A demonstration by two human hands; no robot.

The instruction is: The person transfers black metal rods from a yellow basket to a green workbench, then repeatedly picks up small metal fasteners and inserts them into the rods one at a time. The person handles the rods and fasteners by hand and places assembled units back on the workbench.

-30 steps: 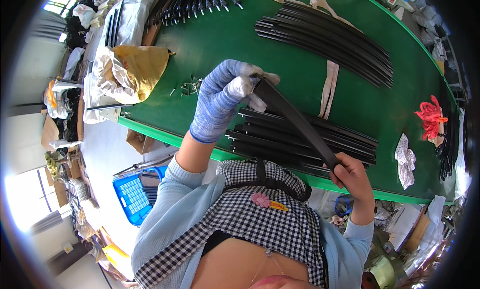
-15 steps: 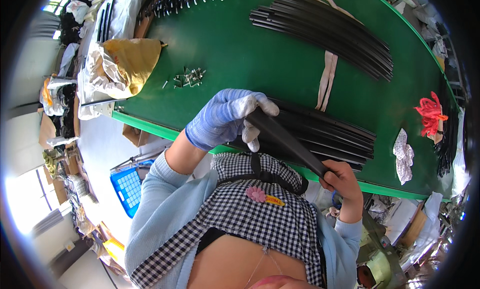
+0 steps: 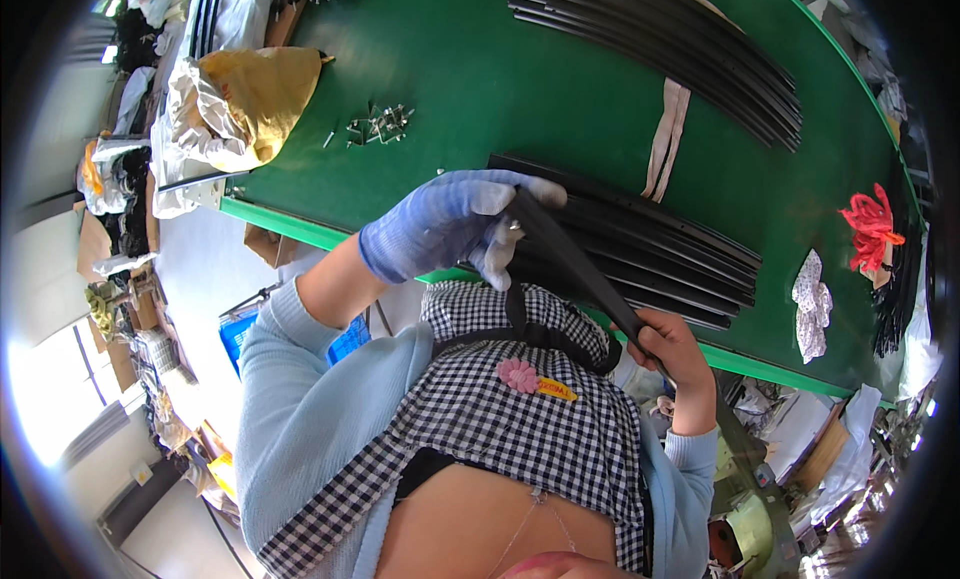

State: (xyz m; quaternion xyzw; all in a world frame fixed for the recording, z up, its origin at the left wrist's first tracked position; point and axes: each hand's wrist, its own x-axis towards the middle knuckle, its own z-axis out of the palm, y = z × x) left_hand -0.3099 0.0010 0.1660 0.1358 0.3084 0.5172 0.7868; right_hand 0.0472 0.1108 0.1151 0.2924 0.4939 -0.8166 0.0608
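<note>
A long flat black bar (image 3: 580, 264) slants between my two hands, above the green table. My left hand (image 3: 430, 227), in a blue knitted glove with whitish fingertips, pinches its upper left end. A small shiny spot shows by those fingertips, too small to make out. My bare right hand (image 3: 676, 351) is wrapped round the lower right end of the bar. Just beyond, a bunch of similar black bars (image 3: 690, 254) lies on the table, partly hidden by the left hand and the held bar. Small metal parts (image 3: 380, 125) lie in a loose heap farther left.
A second bundle of black bars (image 3: 665, 57) lies on the far side, over a pale strap (image 3: 666, 144). A yellow sack (image 3: 275, 94) rests at the table's left end. To the right are a patterned white cloth (image 3: 812, 304) and red cords (image 3: 868, 224). The table's green edge (image 3: 280, 222) runs before me.
Both hands still hold the bar, which now slants a little more steeply. The right hand has shifted slightly left and up, and the left hand's fingers have changed their hold a little.
</note>
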